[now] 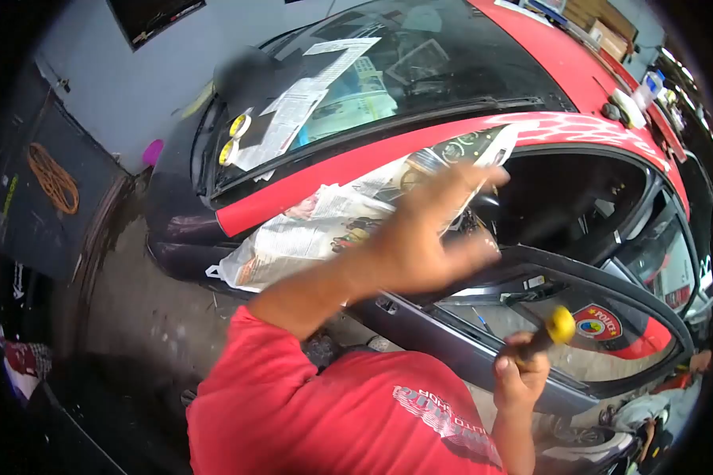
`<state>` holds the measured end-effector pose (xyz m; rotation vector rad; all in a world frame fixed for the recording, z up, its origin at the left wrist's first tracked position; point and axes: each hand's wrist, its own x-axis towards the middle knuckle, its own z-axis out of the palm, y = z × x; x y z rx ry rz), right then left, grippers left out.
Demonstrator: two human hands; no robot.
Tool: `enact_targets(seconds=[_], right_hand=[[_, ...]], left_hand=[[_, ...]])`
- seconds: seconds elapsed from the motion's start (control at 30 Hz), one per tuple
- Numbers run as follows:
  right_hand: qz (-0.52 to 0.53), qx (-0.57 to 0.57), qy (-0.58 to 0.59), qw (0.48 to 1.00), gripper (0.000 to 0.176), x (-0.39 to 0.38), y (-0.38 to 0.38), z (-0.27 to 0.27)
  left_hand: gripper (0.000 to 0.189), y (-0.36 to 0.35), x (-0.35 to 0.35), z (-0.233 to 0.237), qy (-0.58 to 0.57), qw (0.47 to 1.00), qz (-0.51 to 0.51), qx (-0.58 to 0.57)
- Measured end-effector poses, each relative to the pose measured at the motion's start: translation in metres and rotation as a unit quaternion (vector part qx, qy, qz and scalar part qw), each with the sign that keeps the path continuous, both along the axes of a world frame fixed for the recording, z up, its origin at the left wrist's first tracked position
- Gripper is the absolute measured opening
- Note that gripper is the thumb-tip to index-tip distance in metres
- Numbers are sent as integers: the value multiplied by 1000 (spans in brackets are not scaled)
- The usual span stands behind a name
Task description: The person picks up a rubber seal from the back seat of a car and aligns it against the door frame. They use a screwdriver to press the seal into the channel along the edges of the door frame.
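Observation:
My left hand (426,229) is raised over the car's front door opening, its fingers spread and slightly blurred, with nothing in them. Behind it, newspaper sheets (293,237) cover the side of the car by the red windshield pillar (285,199). My right hand (521,370) is wrapped round a black-and-yellow handled tool (560,324); its rounded yellow end points up, and blur hides its exact kind. That hand is in front of the open car door (451,344), whose window frame stands behind the tool.
Two yellow-and-white tape rolls (234,139) and newspaper (289,119) lie near the windshield (451,63). A red police emblem (596,323) shows within the door's window frame. A bottle (650,89) stands on the roof side. Orange cord (53,178) hangs at left.

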<state>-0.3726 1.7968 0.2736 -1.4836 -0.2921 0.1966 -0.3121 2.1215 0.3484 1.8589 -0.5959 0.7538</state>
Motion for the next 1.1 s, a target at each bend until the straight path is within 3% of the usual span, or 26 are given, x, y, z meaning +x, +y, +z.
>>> enact_targets(seconds=[0.03, 0.1, 0.17, 0.27, 0.37, 0.5, 0.67, 0.73, 0.83, 0.9, 0.93, 0.97, 1.0, 1.03, 1.07, 1.1], right_hand=[[5, -2, -67, 998, 27, 3, -8, -7], [-43, 48, -52, 997, 29, -1, -13, -8], [-33, 48, -21, 998, 30, 0, -15, -2], [-36, 88, -8, 995, 34, 5, -13, -5], [-23, 71, -29, 997, 30, 5, -16, -17], [-5, 58, -52, 997, 23, -1, -9, -6], [-47, 30, -3, 998, 17, -15, -11, 1], [-10, 39, 45, 998, 5, -15, -23, 11], [6, 4, 50, 999, 7, -20, -35, 11], [19, 27, -10, 999, 26, -25, -46, -1], [29, 6, 30, 999, 31, -27, -51, 2], [18, 21, 63, 998, 31, -31, -53, 7], [14, 11, 25, 1000, 26, -32, -58, 12], [6, 10, 4, 1000, 21, -36, -64, 8], [-13, -5, -1, 1000, 18, -42, -68, 8], [-26, 25, -5, 999, 16, -51, -77, 17]], left_hand=[[63, 34, 11, 2, -19, 994, 98, 43], [61, 100, 27, -2, 77, 953, 250, 152], [62, 147, 37, -27, 106, 927, 304, 192], [57, 185, 51, -52, 171, 933, 244, 204], [50, 198, 63, -68, 136, 920, 268, 250], [48, 210, 77, -72, 151, 937, 234, 210], [39, 225, 102, -83, 93, 945, 220, 222], [36, 223, 107, -81, 99, 942, 224, 227], [33, 219, 117, -66, 29, 955, 202, 214], [36, 224, 122, -40, 16, 939, 234, 252], [40, 205, 113, -10, 14, 933, 254, 256], [44, 211, 117, 4, 24, 931, 266, 251], [47, 224, 126, 12, 43, 966, 216, 135], [50, 241, 130, 25, 46, 980, 170, 92], [51, 249, 128, 43, 42, 978, 184, 90], [47, 195, 99, 88, 2, 975, 212, 68]])
